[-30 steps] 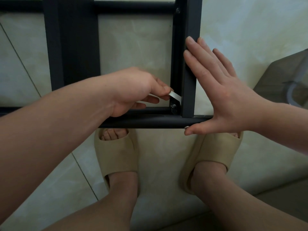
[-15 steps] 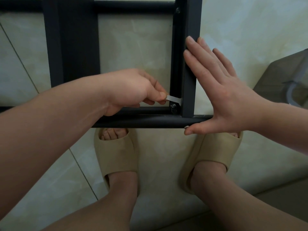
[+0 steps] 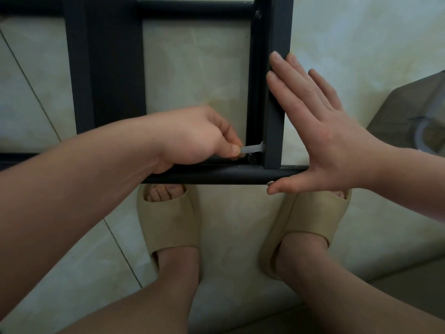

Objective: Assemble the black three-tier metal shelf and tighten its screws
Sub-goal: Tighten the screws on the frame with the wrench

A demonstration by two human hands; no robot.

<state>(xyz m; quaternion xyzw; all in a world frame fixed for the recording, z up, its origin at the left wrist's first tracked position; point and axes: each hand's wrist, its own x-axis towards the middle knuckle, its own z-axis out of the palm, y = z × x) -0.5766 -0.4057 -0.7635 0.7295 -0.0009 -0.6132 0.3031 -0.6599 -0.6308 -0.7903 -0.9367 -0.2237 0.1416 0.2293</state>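
Observation:
The black metal shelf frame (image 3: 108, 68) lies over the pale tiled floor, its near rail (image 3: 216, 173) running across the middle of the view. My left hand (image 3: 192, 138) pinches a small flat silver wrench (image 3: 252, 148) whose head sits on a nut in the inner corner where the upright post (image 3: 274, 104) meets the rail. My right hand (image 3: 320, 131) lies flat with straight fingers against the outer side of that post, thumb under the rail beside a silver screw head (image 3: 271, 182).
My two feet in beige slides (image 3: 168, 227) (image 3: 310, 227) stand on the tiles just below the rail. A grey-brown object (image 3: 414, 112) with a pale ring on it sits at the right edge. Another screw (image 3: 258, 13) shows at the post's top.
My left hand has swung the wrench handle downward, from slanting up-left to nearly level. The right hand has stayed flat against the post.

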